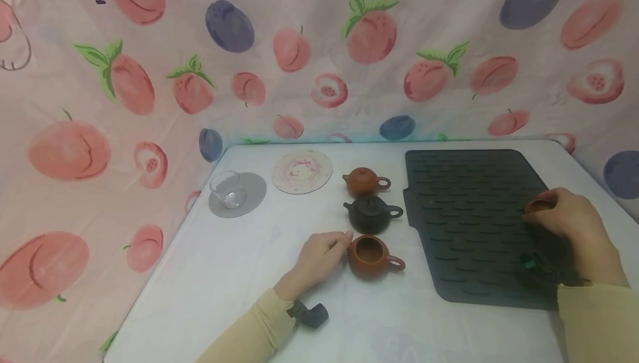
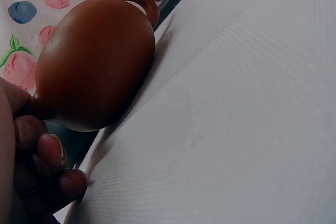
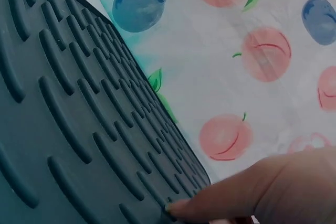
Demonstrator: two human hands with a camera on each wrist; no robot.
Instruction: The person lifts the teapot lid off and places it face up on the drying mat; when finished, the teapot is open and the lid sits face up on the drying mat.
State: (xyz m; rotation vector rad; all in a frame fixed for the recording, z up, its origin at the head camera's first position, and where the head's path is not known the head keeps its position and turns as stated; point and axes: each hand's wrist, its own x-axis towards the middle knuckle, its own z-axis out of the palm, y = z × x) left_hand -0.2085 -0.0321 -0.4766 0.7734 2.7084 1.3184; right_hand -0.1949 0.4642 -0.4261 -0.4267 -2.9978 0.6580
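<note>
The near teapot (image 1: 368,266) is sitting left of the black mat (image 1: 471,230), by the mat's near part, with its round top hole showing. Three teapots are standing on that side of the mat: this brown one, a dark teapot (image 1: 369,217) by the mat's middle, and a brown far teapot (image 1: 363,183) by its far part. The left hand (image 1: 318,257) is pinching the near teapot's spout with bent fingers. The right hand (image 1: 569,213) is pinching one small brown thing (image 1: 539,205) over the mat's right side. Well left of the mat, two flat circles are lying: a gray circle (image 1: 257,192) with one clear glass (image 1: 231,192) standing on it, and a pink-patterned circle (image 1: 285,177) closer to the mat.

Fingers are covering most of the spout. The right hand is hiding much of the small brown thing, so I cannot tell whether it is touching the mat. Both sleeves (image 1: 262,321) are running out of the head view.
</note>
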